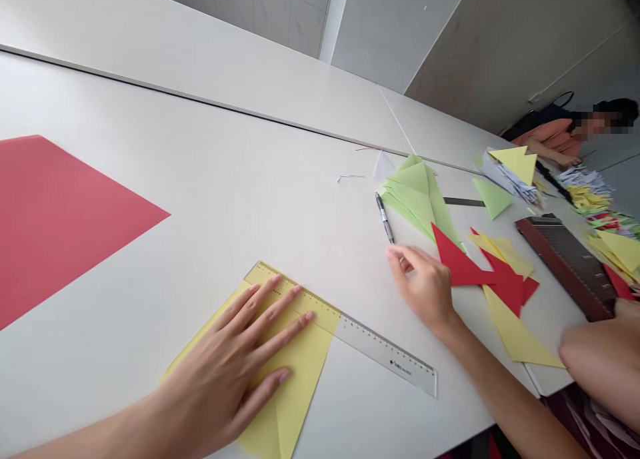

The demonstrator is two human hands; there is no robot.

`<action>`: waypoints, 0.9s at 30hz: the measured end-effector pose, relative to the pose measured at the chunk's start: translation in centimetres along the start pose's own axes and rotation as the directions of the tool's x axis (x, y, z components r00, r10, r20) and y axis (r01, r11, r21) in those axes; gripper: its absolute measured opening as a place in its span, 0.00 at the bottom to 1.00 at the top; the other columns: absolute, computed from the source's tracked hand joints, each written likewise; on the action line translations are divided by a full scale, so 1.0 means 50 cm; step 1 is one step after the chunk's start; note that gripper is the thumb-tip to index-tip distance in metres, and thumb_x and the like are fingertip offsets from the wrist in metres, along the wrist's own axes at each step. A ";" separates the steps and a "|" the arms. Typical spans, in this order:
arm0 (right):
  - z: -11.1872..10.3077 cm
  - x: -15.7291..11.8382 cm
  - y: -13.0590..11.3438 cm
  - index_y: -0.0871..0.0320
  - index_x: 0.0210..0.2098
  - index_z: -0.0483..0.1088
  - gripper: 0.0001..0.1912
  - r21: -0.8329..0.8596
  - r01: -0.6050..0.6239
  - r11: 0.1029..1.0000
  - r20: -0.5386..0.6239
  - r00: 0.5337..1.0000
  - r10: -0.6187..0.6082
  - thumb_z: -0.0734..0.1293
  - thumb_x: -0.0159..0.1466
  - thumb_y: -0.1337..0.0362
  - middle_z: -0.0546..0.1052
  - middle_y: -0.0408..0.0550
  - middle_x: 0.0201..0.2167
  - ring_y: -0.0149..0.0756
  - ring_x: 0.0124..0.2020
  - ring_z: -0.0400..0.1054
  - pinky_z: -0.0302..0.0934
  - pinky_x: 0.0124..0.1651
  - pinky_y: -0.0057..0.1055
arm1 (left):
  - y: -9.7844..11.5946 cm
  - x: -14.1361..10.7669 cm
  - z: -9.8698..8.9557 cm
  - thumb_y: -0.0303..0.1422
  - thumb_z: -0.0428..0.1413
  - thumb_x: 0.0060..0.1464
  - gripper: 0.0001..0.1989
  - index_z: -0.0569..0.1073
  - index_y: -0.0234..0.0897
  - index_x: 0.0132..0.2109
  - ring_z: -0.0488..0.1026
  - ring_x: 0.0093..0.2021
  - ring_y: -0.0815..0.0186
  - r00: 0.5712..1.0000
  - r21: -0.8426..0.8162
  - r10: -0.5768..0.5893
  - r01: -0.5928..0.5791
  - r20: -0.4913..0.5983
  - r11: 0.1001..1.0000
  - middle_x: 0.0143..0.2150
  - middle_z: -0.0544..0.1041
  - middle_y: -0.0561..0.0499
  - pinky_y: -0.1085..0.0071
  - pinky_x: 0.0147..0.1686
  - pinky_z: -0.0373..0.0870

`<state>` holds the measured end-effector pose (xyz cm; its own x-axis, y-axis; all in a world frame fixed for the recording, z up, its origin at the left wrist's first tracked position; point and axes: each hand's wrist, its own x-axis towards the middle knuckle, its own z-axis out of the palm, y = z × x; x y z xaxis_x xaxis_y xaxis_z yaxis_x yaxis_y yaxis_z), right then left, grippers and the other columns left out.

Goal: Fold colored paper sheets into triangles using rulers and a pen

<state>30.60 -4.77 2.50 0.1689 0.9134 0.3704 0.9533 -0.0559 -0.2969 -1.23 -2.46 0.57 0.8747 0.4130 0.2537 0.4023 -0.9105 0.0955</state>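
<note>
Apparently L hand (225,372) spread flat, fingers down, pinning yellow sheet (295,386) and clear ruler (385,356) laid across its top end, presumably to stop slip; R hand (423,289) loosely curled, nothing visibly held, just beside red triangle (460,262), w/ marker (384,217) near on table (150,179).

**Edges and overlaps hide much of our table**

Our left hand (225,372) covers most of the yellow sheet (295,386), and the bottom edge cuts that sheet off. The left edge cuts off the red sheet (65,226). A forearm (605,359) runs out past the right edge, and we cannot tell whose it is; it hides one end of the trimmer (565,259). Green paper (415,196) hides part of a dark bar (465,201). We cannot tell whether our right hand (423,286) touches the red piece (460,262). The far scraps (587,192) are too small to make out.
</note>
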 end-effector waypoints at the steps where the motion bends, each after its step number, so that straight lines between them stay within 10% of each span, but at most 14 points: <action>1: 0.002 0.027 0.012 0.58 0.38 0.72 0.14 -0.042 -0.057 0.997 0.001 0.998 0.057 0.60 0.66 0.56 0.76 0.51 0.32 0.42 0.32 0.71 0.61 0.34 0.35 | -0.001 0.000 0.001 0.42 0.45 0.65 0.30 0.49 0.43 0.70 0.46 0.70 0.49 1.000 0.000 0.000 0.000 -0.004 1.000 0.71 0.50 0.52 0.52 0.68 0.44; 10: 0.017 0.151 0.053 0.53 0.21 0.55 0.18 0.200 -0.337 0.920 0.346 0.903 0.255 0.65 0.59 0.52 0.57 0.37 0.16 0.32 0.20 0.56 0.49 0.25 0.30 | 0.006 -0.007 0.013 0.41 0.46 0.65 0.31 0.45 0.47 0.71 0.41 0.71 0.48 0.997 -0.091 -0.042 0.048 0.065 0.995 0.72 0.45 0.52 0.49 0.67 0.46; 15: 0.049 0.151 -0.056 0.53 0.32 0.58 0.20 0.590 -0.415 0.692 0.526 0.848 0.061 0.63 0.57 0.43 0.62 0.36 0.19 0.29 0.19 0.60 0.59 0.21 0.28 | 0.012 -0.006 0.008 0.40 0.46 0.65 0.31 0.44 0.45 0.71 0.40 0.71 0.48 0.995 -0.129 -0.057 0.067 0.079 0.989 0.72 0.44 0.51 0.48 0.67 0.47; 22: 0.143 0.114 -0.230 0.57 0.31 0.66 0.12 0.823 -0.477 0.307 0.554 0.794 -0.250 0.68 0.60 0.55 0.75 0.41 0.24 0.31 0.26 0.72 0.70 0.33 0.30 | 0.018 -0.009 0.001 0.39 0.47 0.64 0.32 0.46 0.41 0.71 0.42 0.71 0.47 0.996 -0.103 -0.058 0.064 0.062 0.993 0.72 0.46 0.49 0.48 0.66 0.48; 27: 0.154 0.095 -0.244 0.57 0.27 0.64 0.10 0.862 -0.358 0.358 0.468 0.833 -0.294 0.66 0.63 0.62 0.70 0.39 0.22 0.29 0.25 0.68 0.66 0.30 0.28 | 0.021 -0.006 -0.004 0.38 0.48 0.63 0.32 0.49 0.39 0.70 0.45 0.71 0.49 0.998 -0.115 -0.059 0.063 0.038 0.991 0.71 0.50 0.47 0.50 0.68 0.44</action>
<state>17.85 3.38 1.11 -0.2569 0.9663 -0.0163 0.0645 0.0004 -0.9979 -1.14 -3.53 0.78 0.8592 0.4661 0.2112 0.4223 -0.8789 0.2215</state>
